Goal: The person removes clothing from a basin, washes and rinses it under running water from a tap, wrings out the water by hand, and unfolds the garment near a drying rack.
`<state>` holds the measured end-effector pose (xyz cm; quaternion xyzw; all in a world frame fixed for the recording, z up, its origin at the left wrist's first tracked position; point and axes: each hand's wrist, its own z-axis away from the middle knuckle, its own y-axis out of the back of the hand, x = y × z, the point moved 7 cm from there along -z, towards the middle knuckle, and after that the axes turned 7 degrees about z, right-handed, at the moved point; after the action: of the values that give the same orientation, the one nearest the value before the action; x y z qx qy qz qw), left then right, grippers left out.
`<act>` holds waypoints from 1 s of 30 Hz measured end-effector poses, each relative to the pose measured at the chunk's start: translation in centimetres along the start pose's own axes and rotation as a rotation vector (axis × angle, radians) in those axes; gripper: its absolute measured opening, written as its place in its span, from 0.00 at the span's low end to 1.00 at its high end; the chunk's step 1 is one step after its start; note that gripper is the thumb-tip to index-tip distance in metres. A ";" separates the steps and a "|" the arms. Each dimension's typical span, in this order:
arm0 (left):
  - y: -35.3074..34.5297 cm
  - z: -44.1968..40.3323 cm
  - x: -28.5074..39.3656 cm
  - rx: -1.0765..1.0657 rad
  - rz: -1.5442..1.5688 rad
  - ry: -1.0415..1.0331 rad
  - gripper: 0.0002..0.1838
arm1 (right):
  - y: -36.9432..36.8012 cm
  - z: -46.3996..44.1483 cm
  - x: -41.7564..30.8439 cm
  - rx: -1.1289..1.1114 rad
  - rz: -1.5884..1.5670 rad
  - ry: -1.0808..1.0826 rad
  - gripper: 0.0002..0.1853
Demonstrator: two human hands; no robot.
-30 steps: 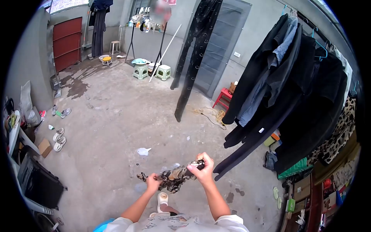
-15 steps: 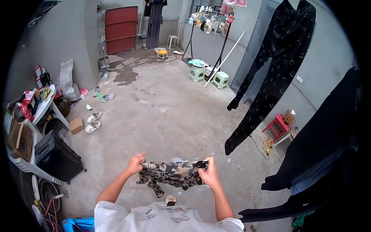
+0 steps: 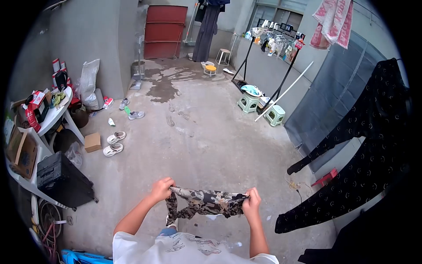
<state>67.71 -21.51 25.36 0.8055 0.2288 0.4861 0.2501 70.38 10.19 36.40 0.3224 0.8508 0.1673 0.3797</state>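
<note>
Camouflage pants in grey, tan and black hang stretched out in front of my body. My left hand is closed on one end of the top edge. At the other end, my right hand grips the same edge, near a black patch. The cloth between the hands is pulled nearly straight, and its lower part hangs in loose folds above the concrete floor. One narrow piece dangles below my left hand.
Black patterned trousers hang close on the right, beside a dark garment. A black suitcase, a white table, a cardboard box and white clogs stand left. Ahead are a drying rack and green stools.
The view has turned left, so the hanging trousers and the rack sit further right. Both hands still hold the pants, which have shifted slightly to the right in view.
</note>
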 end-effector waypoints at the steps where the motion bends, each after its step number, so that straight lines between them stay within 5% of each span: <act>1: 0.3 -1.3 -1.2 -0.016 0.015 -0.006 0.10 | -1.2 -1.2 0.6 0.031 0.016 -0.028 0.10; 8: 1.8 -10.0 -9.8 0.002 0.093 0.038 0.12 | -8.2 -10.2 2.8 0.156 0.090 -0.104 0.11; 10: 2.1 -12.4 -13.5 0.119 0.363 0.291 0.14 | -9.8 -13.4 3.2 0.172 0.078 -0.078 0.11; 17: -1.7 -19.3 -27.0 0.434 1.013 0.680 0.07 | -18.3 -24.5 6.1 0.185 0.050 -0.075 0.09; 20: -3.3 -20.6 -33.4 0.370 0.919 0.871 0.07 | -22.7 -28.8 7.7 0.188 -0.042 -0.011 0.08; 25: 4.9 -26.9 -35.1 0.123 0.185 0.745 0.13 | -29.6 -37.5 11.0 0.202 -0.108 -0.038 0.08; 27: 6.9 -30.0 -34.7 -0.039 0.210 0.575 0.12 | -32.1 -40.3 12.1 0.198 -0.117 -0.091 0.08; 30: 9.9 -33.6 -37.6 0.000 0.010 0.320 0.09 | -36.5 -44.4 13.4 0.232 -0.136 -0.089 0.07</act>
<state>22.93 -46.09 19.91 0.7190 0.2616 0.6094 0.2079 14.73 -9.39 38.98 0.3127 0.8667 0.0275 0.3876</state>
